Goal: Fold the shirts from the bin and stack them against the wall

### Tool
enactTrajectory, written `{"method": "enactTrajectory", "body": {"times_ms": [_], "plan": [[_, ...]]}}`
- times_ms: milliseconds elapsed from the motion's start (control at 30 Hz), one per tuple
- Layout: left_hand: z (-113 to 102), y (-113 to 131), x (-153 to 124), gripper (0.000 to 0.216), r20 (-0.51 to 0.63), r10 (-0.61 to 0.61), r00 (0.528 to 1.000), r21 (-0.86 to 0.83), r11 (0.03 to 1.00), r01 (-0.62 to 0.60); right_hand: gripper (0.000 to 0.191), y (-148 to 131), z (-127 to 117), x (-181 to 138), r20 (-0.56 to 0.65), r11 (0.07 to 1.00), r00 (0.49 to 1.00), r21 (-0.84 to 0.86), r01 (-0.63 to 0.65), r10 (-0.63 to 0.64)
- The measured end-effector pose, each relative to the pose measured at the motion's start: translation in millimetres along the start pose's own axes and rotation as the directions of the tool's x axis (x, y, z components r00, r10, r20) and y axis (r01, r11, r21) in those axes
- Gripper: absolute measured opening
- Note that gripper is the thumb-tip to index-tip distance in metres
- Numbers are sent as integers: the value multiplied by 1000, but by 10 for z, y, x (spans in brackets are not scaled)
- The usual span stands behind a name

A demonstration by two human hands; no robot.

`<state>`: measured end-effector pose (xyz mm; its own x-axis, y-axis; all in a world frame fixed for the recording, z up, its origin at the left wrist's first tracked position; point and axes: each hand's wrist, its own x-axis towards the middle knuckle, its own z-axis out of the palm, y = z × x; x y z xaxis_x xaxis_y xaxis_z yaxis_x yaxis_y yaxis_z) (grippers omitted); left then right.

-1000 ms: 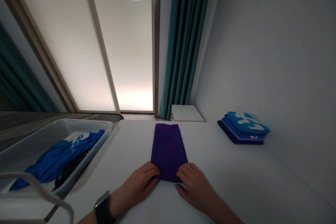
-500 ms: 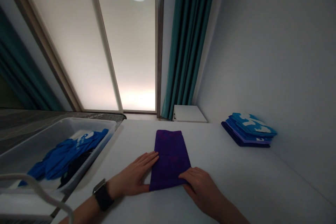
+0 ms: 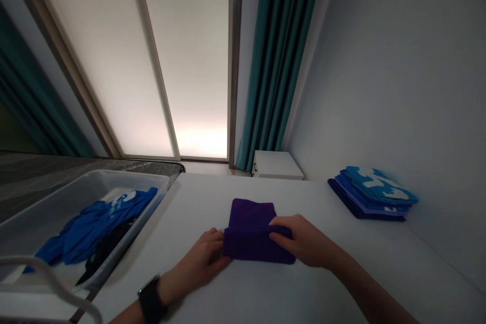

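A purple cloth (image 3: 252, 225) lies folded on the white table (image 3: 341, 273) in front of me, its near part doubled over the far part. My left hand (image 3: 201, 260), with a dark watch on the wrist, pinches the cloth's left near edge. From the right, my right hand (image 3: 304, 240) grips the folded-over layer, thumb under and fingers on top.
A grey bin (image 3: 49, 212) holding crumpled blue clothes (image 3: 94, 220) stands at the left. A stack of folded blue and purple garments (image 3: 374, 193) rests at the right by the wall. A small white cabinet (image 3: 277, 164) and teal curtain (image 3: 277, 61) stand beyond the table.
The long purple strip has been folded away from me, its near end lifted over the far part, making it shorter. Both hands moved forward with the fold.
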<state>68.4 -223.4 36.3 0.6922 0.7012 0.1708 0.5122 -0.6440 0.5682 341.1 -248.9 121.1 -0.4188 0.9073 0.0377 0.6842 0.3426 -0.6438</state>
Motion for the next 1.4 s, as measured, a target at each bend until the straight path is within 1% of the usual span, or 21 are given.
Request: {"method": "enactTrajectory", "body": {"times_ms": [67,133,167,200,267,333,400,500,600,667,733,800,867,900,967,1033,1133,1200,1267,1333,1400], "plan": [[22,-35,55,13,-16,-124,992,-69,990,123,18,103,-101,188,12,1000,1000,18,-21,21],[62,-69,109,13,-26,-264,964,-172,951,256,22,264,-148,404,13,998,998,-3,-66,66],[86,-84,132,12,-21,-308,951,-228,928,295,23,362,-146,516,-15,997,997,-23,-78,77],[113,-98,153,13,-19,-334,942,-276,908,316,22,466,-126,627,-15,996,996,-37,-85,84],[163,-122,183,23,-29,-361,932,-316,888,334,21,677,-41,828,22,992,994,-56,-109,111],[203,-136,195,32,-65,-385,921,-272,895,355,18,862,76,985,32,983,988,-108,-146,150],[226,-132,189,30,-87,-403,911,-203,902,380,18,1001,192,1085,23,978,985,-123,-169,173],[238,-89,159,17,-76,-421,904,-124,904,410,23,1118,311,1143,3,976,982,-112,-189,190],[225,-46,121,10,-60,-419,906,-105,905,412,26,1160,359,1145,-11,978,982,-93,-188,188],[181,-63,119,12,-37,-414,910,-166,900,403,27,1166,370,1144,-14,981,984,-82,-178,178],[92,-140,166,19,-12,-413,911,-265,879,396,27,1166,374,1147,-12,983,985,-73,-171,170],[-32,-268,285,29,-22,-415,909,-314,867,388,27,1169,378,1151,-9,984,986,-63,-169,169],[-153,-414,469,35,-110,-389,915,-219,907,360,27,1180,382,1154,-6,984,985,-53,-171,171],[-197,-481,577,35,-136,-366,921,-169,924,343,28,1190,385,1154,-3,984,985,-49,-172,172],[-235,-589,794,34,-106,-317,943,-126,945,303,28,1213,393,1153,-4,984,985,-34,-173,173],[-206,-656,977,35,-84,-267,960,-105,960,258,28,1234,405,1151,-14,985,985,0,-175,175],[-98,-711,1136,36,-94,-250,964,-33,968,247,27,1249,420,1150,-25,983,984,60,-173,175],[-31,-743,1167,35,-130,-254,958,-10,967,255,25,1252,416,1152,-33,982,985,93,-165,169],[12,-777,1162,34,-171,-252,952,-25,967,252,23,1265,394,1148,-49,973,981,146,-178,187],[36,-808,1143,35,-203,-253,946,-55,967,247,22,1297,355,1134,-52,957,972,194,-214,228],[49,-823,1127,36,-223,-264,938,-79,964,253,21,1344,310,1109,-16,940,960,209,-270,280]]}}
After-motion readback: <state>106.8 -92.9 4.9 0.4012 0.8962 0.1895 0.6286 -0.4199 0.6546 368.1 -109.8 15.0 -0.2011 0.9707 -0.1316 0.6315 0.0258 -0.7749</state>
